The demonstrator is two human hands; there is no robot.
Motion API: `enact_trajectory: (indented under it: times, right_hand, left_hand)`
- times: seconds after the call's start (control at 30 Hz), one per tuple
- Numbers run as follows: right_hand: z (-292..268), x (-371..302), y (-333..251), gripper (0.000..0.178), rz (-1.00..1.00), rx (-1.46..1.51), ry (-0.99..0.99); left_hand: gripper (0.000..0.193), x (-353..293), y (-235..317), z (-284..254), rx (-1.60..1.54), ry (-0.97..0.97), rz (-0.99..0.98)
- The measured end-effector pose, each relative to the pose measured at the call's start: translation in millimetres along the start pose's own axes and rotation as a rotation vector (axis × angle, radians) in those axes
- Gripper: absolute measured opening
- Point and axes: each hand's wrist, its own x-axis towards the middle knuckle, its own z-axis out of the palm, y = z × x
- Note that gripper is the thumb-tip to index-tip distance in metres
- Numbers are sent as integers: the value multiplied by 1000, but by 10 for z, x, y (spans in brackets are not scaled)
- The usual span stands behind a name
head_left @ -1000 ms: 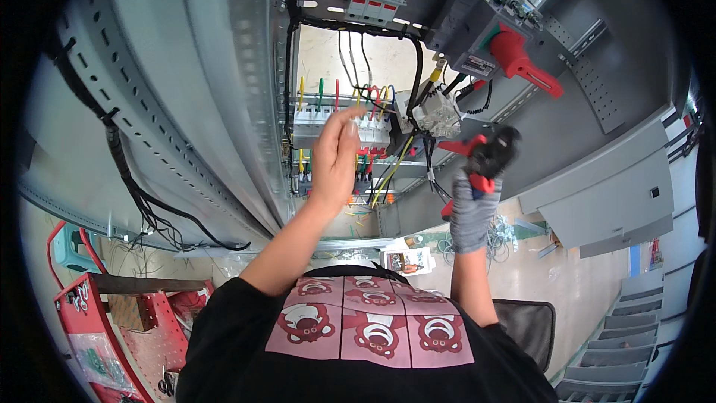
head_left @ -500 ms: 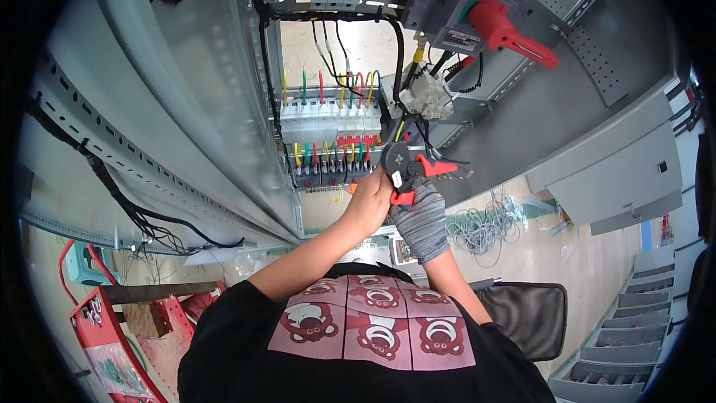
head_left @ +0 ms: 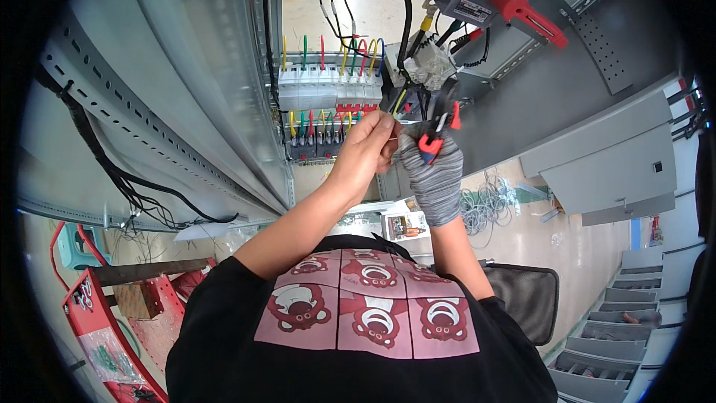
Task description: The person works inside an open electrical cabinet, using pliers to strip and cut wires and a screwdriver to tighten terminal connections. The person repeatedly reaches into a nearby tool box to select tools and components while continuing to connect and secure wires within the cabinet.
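Note:
My bare left hand (head_left: 364,153) is closed in a pinch in front of the breakers. A thin wire end (head_left: 394,139) shows at its fingertips, pointing toward the other hand. My right hand (head_left: 434,175), in a grey knit glove, grips a crimping tool (head_left: 441,121) with a black head and red-and-black handles; the tool is tilted upward and blurred. Just above both hands, a yellow-green wire (head_left: 400,100) hangs among black cables. Behind the left hand is a row of white circuit breakers (head_left: 317,93) with coloured wires above and below.
A red rotary handle (head_left: 522,9) juts out at upper right inside the grey cabinet. Black cable bundles (head_left: 101,160) run along the left frame. Coiled grey wire (head_left: 485,205) lies on the floor, near a black mesh chair (head_left: 522,302). A red cart (head_left: 112,328) stands lower left.
My right hand has swung the crimping tool away from the left hand, to the right and upright. My left hand has come off the tool and now pinches a thin wire. The view has tilted down.

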Motion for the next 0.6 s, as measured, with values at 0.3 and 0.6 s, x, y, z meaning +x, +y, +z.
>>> enact_trajectory:
  times: [0.3,0.6]
  right_hand:
    - [-57,26,-212,18,215,311,-10]
    - [-36,102,-92,14,171,477,93]
  left_hand:
    - [21,-76,33,111,-104,-120,100]
    - [16,85,122,110,144,-98,198]
